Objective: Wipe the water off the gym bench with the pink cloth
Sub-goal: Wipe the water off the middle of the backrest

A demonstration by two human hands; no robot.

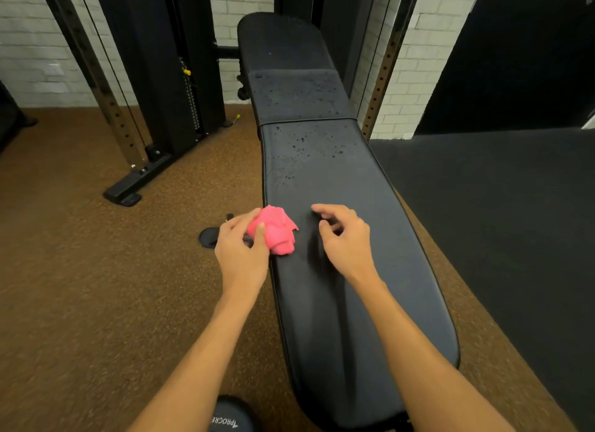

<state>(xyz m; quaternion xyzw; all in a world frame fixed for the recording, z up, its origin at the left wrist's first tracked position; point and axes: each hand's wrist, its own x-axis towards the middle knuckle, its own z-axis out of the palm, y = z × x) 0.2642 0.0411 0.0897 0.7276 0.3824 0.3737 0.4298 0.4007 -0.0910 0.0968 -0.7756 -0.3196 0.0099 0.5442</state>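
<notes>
Cable rack (154, 77) sits upper left, not my problem. Just left of centre, my left hand (241, 241) has the pink cloth (280, 235) bunched up in a pinch, right at the left edge of the gym bench (354, 319). Right hand (344, 238) at centre holds nothing, fingers loosely curled. Can't really tell if it touches the pad. The droplets (302, 141) are all higher in the frame, around the seam. I'd flatten the cloth first, then push up-frame in long overlapping passes.
</notes>
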